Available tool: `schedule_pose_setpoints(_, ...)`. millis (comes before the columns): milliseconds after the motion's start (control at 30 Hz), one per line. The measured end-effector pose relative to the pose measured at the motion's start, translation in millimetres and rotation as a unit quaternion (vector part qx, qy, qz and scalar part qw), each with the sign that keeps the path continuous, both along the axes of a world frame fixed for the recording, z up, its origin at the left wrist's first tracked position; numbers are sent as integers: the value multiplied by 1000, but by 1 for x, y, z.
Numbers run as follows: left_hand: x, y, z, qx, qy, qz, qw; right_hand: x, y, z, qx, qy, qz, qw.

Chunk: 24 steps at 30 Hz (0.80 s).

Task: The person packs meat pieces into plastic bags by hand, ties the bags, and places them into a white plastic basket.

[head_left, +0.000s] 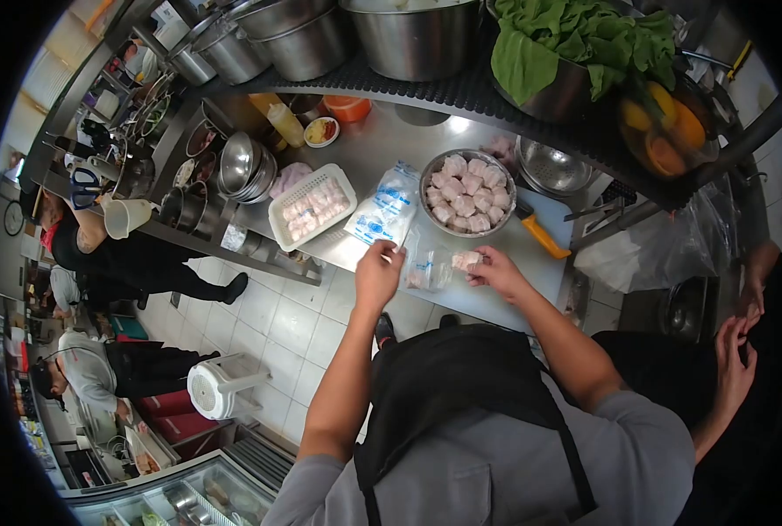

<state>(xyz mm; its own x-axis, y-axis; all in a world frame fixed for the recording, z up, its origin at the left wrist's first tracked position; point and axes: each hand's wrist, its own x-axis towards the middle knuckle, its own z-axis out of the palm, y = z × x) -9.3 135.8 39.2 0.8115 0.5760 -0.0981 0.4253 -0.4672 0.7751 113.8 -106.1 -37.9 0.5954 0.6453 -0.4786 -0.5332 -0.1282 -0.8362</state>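
Observation:
My left hand (380, 273) is closed, its fingers pinching the edge of a clear plastic bag (428, 267) at the counter's near edge. Between the fingers of my right hand (500, 275) is a pale pink meat piece (464, 260), just right of the bag's mouth. Beyond my hands, a round metal bowl (424, 203) holds many similar pale pieces. A white plastic pack with blue print (382, 206) lies flat left of the bowl. Farther left, a white basket (277, 213) holds more pale pieces in rows.
A yellow-handled knife (544, 237) lies on the pale cutting board (558, 215). Metal bowls (242, 167) and a squeeze bottle (286, 125) stand to the left. An overhead shelf (391, 95) carries pots and leafy greens (575, 48). Another person's hands (735, 355) are at right.

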Motion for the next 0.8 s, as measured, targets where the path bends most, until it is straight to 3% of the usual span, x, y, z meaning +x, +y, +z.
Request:
schedule_pose_setpoints(100, -7, -32, -8, 61, 90, -82, 991, -13, 24, -1, -27, -53, 43, 997)
schedule_pose_setpoints(167, -4, -38, -31, 76, 91, -70, 990, -21, 43, 2, -66, -124, 65, 988)
schedule_pose_setpoints(267, 1, -39, -41, 92, 62, -63, 992, -26, 60, -18, -15, -210, 18, 977)
schedule_pose_setpoints(367, 1, -38, -30, 88, 0, -71, 994, -32, 68, -20, 66, -150, -29, 986)
schedule_pose_setpoints(567, 11, -46, -21, 147, -38, -116, 982, -32, 76, -61, 70, -210, -12, 975)
schedule_pose_setpoints(667, 22, -51, -19, 161, -15, -102, 982, -29, 74, -31, -39, -318, 48, 946)
schedule_pose_setpoints(767, 31, -54, -28, 162, -34, -137, 977, -13, 80, -62, -110, -418, 97, 897)
schedule_pose_setpoints(800, 37, -58, -33, 144, 10, -147, 979, -7, 80, -81, -65, -503, 128, 852)
